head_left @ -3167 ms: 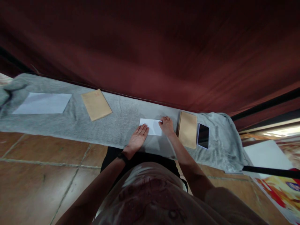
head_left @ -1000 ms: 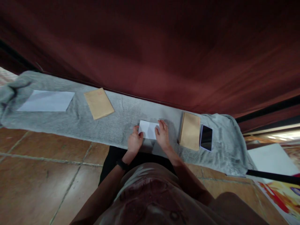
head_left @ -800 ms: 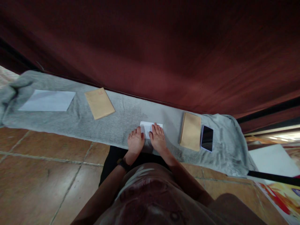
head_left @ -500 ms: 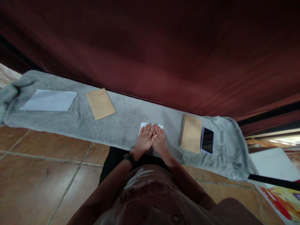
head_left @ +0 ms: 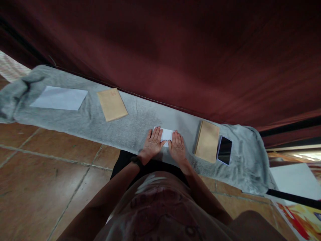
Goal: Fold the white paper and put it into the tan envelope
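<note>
A small folded white paper (head_left: 166, 135) lies on the grey cloth in front of my body. My left hand (head_left: 153, 141) rests flat over its left end, fingers stretched out and thumb pointing inward. Over the right end lies my right hand (head_left: 177, 144), also flat with its fingers extended. The paper's middle shows between the two thumbs, while both its ends are covered by my fingers. A dark band (head_left: 137, 161) circles my left wrist.
Grey cloth (head_left: 135, 130) covers a long narrow bench. To the left lie a white sheet (head_left: 59, 97) and a brown envelope (head_left: 112, 104). On the right are a stack of brown envelopes (head_left: 207, 141) and a phone (head_left: 224, 150). A dark red curtain (head_left: 160, 60) hangs behind.
My hands were side by side over the paper's middle. They have slid apart toward its left and right ends, uncovering the centre. The view has shifted slightly.
</note>
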